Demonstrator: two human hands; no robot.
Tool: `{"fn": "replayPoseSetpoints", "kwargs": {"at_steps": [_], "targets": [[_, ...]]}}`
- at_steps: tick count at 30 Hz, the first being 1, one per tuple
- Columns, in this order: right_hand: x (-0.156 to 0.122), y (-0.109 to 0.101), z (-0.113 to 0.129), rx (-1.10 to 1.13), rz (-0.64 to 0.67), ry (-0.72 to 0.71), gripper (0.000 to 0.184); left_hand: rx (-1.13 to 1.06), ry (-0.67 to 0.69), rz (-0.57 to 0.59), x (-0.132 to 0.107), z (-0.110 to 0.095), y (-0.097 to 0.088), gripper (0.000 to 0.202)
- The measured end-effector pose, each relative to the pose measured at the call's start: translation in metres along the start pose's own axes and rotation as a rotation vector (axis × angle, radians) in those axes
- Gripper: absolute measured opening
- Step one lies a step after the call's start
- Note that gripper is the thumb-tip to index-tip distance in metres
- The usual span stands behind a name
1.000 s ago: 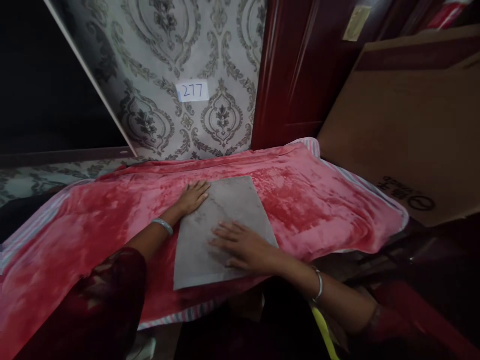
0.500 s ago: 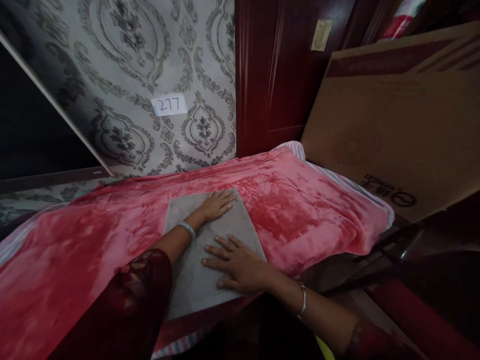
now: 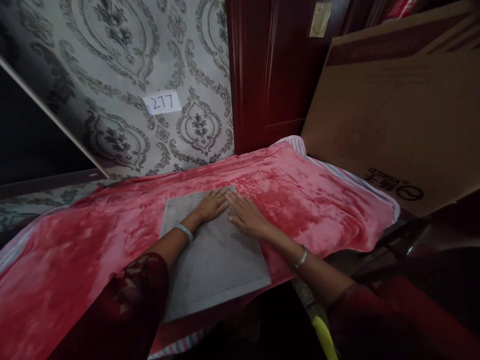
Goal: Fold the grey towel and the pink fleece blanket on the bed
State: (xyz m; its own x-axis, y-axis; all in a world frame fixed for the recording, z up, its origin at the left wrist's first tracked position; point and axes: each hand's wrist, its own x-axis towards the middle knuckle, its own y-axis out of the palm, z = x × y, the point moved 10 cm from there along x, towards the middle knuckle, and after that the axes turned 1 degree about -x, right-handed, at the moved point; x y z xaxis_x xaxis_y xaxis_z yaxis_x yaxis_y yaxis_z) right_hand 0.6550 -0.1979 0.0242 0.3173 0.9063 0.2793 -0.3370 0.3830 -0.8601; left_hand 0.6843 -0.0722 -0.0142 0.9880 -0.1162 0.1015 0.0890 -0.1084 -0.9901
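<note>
A flat grey cloth [image 3: 221, 265], roughly rectangular, lies on a red and pink plush blanket [image 3: 318, 200]. My left hand [image 3: 212, 204] rests flat on the cloth's far part, fingers stretched out. Beside it my right hand [image 3: 247, 215] lies flat over the cloth's far right corner, its fingertips close to or touching the left fingers. Neither hand grips anything. Part of the cloth's far edge and right corner is hidden under the hands. Each wrist wears a bracelet.
Patterned wallpaper with a paper label [image 3: 162, 102] reading 277 stands behind the blanket. A dark screen [image 3: 37, 135] is at the left. On the right a large cardboard box [image 3: 390, 110] leans by a dark red door [image 3: 270, 75]. Something yellow [image 3: 324, 337] shows low down.
My right hand has slid forward over the cloth, from its near right part to the far right corner, beside my left hand. The left hand has stayed in place on the cloth.
</note>
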Motion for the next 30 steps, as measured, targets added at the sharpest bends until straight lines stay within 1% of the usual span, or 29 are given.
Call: {"fn": "replayPoseSetpoints", "kwargs": {"at_steps": [2,4,6,8,11,13,16,19,22,24,26,28,30], "targets": [[0.018,0.013,-0.025,-0.084,0.052,0.071,0.077,0.0,-0.006,0.024,0.0,-0.001,0.001,0.058],[0.024,0.033,-0.039,-0.135,0.125,0.1,0.079,0.002,-0.029,0.056,0.001,0.0,0.002,0.059],[0.018,0.046,-0.044,-0.157,0.156,0.104,0.078,-0.002,-0.04,0.07,0.001,0.0,0.003,0.059],[0.005,0.052,-0.041,-0.15,0.167,0.083,0.078,-0.016,-0.035,0.07,0.001,0.0,0.002,0.058],[-0.025,0.053,-0.026,-0.092,0.225,0.009,0.077,-0.044,-0.023,0.07,0.002,0.001,0.003,0.057],[-0.051,0.049,-0.01,-0.048,0.254,-0.056,0.071,-0.054,-0.015,0.071,0.002,0.002,0.004,0.057],[-0.091,0.043,0.017,-0.009,0.259,-0.122,0.062,-0.059,-0.008,0.063,0.001,0.002,0.003,0.058],[-0.128,0.041,0.04,0.015,0.252,-0.132,0.064,-0.058,-0.016,0.059,0.001,0.001,0.002,0.059],[-0.152,0.038,0.055,0.046,0.261,-0.131,0.067,-0.048,-0.035,0.075,0.001,0.0,0.003,0.06],[-0.157,0.033,0.06,0.06,0.262,-0.132,0.066,-0.026,-0.042,0.085,0.002,-0.003,0.002,0.06],[-0.152,0.024,0.061,0.049,0.238,-0.12,0.065,-0.001,-0.041,0.084,0.001,-0.008,-0.003,0.06],[-0.137,0.015,0.061,0.01,0.205,-0.107,0.066,0.004,-0.044,0.069,-0.004,-0.011,-0.011,0.061],[-0.116,0.011,0.061,-0.042,0.183,-0.12,0.067,-0.014,-0.049,0.032,-0.014,-0.01,-0.022,0.061]]}}
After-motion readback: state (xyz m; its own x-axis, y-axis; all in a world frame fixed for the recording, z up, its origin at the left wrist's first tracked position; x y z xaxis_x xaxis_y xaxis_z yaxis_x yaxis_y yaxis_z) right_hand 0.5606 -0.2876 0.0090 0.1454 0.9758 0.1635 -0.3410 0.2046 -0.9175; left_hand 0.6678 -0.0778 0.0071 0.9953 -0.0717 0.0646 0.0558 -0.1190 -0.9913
